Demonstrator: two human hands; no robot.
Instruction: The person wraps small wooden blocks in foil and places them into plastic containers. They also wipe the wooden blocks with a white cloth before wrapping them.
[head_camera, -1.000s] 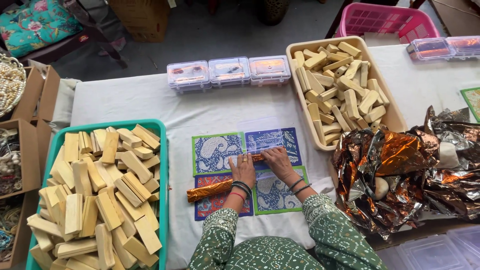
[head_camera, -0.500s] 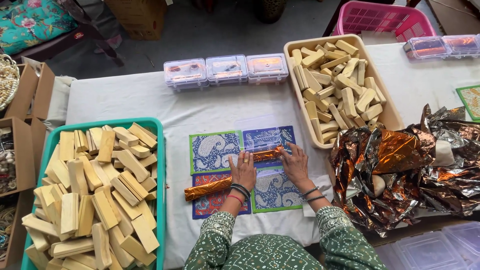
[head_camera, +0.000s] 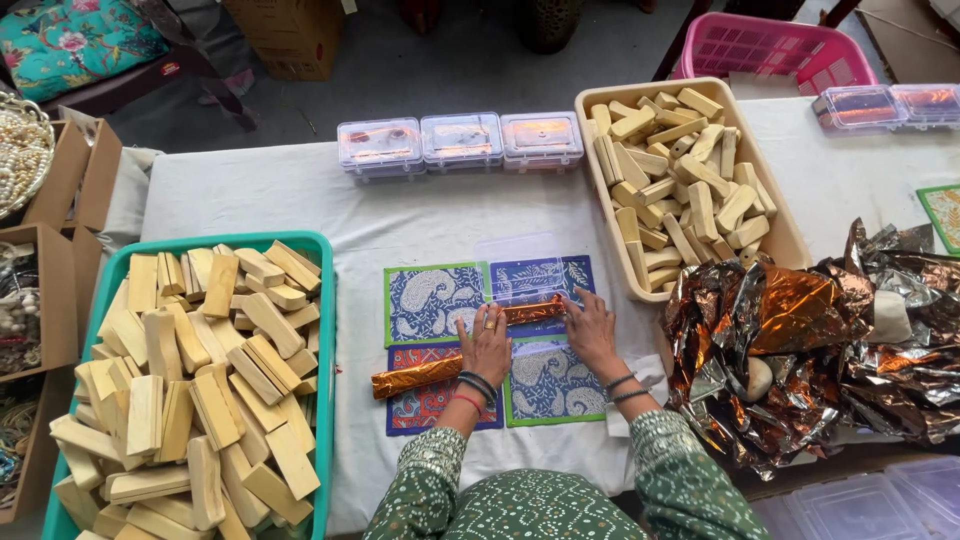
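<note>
Worktop (head_camera: 420, 215): tray (head_camera: 322, 300) of blocks far L, 2nd tray (head_camera: 590, 100) back R, foil heap (head_camera: 800, 350) front R, 3 lidded boxes (head_camera: 460, 142) behind mats (head_camera: 430, 300) at ctr, wrapped roll (head_camera: 420, 375) on mats.

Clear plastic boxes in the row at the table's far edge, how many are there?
3, side by side: left box, middle box, right box. Other clear boxes sit apart at far right.
</note>
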